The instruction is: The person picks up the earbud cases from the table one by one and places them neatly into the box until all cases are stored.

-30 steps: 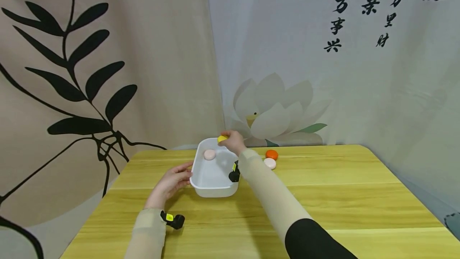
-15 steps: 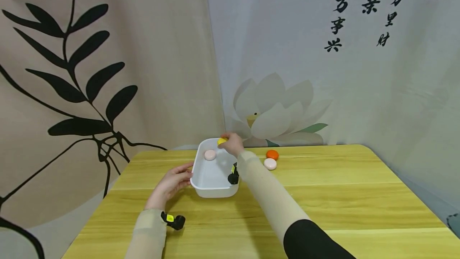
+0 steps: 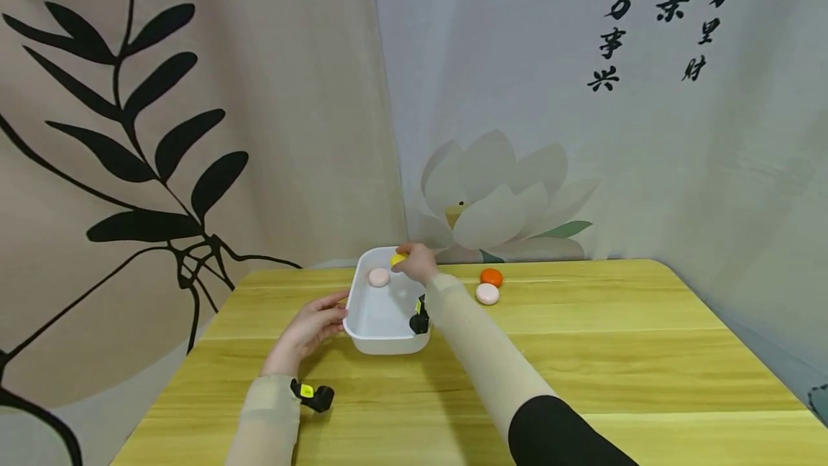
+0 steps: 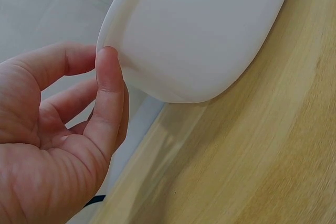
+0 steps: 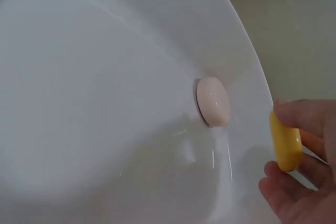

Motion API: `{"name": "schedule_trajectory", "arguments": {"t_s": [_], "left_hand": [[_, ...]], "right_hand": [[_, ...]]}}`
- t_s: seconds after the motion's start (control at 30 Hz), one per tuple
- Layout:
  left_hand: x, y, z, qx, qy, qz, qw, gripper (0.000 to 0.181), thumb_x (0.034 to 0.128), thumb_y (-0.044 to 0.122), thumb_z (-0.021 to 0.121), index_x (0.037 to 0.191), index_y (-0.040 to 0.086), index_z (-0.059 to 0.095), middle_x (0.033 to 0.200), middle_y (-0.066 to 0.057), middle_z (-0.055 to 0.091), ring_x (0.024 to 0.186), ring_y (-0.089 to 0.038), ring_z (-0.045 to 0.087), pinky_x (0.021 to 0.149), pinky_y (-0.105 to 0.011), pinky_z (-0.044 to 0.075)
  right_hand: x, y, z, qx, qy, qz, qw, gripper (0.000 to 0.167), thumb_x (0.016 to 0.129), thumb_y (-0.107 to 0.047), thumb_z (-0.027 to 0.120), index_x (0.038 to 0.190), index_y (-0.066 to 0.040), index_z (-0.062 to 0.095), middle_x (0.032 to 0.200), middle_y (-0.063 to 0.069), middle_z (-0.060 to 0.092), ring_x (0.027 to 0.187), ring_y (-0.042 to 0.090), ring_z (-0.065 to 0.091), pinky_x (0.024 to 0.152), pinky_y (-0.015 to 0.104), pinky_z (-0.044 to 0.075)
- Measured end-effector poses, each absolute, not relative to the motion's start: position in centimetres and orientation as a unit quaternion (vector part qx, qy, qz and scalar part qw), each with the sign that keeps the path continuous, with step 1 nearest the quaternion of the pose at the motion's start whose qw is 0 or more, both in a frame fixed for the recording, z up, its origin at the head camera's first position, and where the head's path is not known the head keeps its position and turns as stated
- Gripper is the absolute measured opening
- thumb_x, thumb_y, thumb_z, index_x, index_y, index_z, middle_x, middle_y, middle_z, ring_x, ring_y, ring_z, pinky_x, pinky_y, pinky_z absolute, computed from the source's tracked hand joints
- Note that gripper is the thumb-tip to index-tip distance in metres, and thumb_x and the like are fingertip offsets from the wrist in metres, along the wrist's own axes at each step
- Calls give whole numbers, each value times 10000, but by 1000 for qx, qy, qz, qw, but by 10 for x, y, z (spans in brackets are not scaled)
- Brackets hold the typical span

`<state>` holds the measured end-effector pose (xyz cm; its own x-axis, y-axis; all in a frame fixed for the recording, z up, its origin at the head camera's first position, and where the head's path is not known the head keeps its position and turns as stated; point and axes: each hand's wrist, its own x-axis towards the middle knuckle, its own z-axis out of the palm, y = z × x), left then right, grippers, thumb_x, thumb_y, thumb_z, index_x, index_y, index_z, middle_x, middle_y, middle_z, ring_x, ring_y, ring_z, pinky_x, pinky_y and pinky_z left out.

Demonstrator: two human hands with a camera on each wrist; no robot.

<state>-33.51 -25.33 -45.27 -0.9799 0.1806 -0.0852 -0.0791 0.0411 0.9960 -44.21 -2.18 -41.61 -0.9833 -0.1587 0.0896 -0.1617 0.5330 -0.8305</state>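
A white rectangular tray (image 3: 388, 311) with rounded corners stands on the table. My left hand (image 3: 312, 327) touches its left side at the rim with extended fingers; in the left wrist view fingers (image 4: 109, 69) lie against the outer wall. Over the far right corner, my right hand (image 3: 419, 262) pinches a smooth yellow rounded disc (image 5: 286, 142) between thumb and fingers. The yellow disc is at the rim, and I cannot tell whether it touches the wall. A pale pink disc (image 3: 379, 277) of similar form lies inside the tray near its far end.
An orange disc (image 3: 491, 277) and a pale pinkish-white disc (image 3: 487, 294) lie side by side on the wooden table (image 3: 614, 351), right of the tray. Behind the table's far edge hangs a printed cloth (image 3: 310, 92). Small black cameras (image 3: 315, 398) sit on the wrists.
My right hand has lowered slightly at the tray's far right corner, with the yellow disc still pinched. The left hand stays against the tray's side.
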Motion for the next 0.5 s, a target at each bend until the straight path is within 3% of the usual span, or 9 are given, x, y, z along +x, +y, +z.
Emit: {"name": "schedule_trajectory", "arguments": {"t_s": [0.5], "left_hand": [[-334,-252,-451,38,708,698,101,526,952,-21,533,1453,-47,376,1225,-318,500,785,-151,608,742,-253,548]], "right_hand": [[-444,-25,-417,105,-907,407,-10,379,802,-112,780,1163,-33,696,1162,92,656,1039,242,586,870,321,514]]}}
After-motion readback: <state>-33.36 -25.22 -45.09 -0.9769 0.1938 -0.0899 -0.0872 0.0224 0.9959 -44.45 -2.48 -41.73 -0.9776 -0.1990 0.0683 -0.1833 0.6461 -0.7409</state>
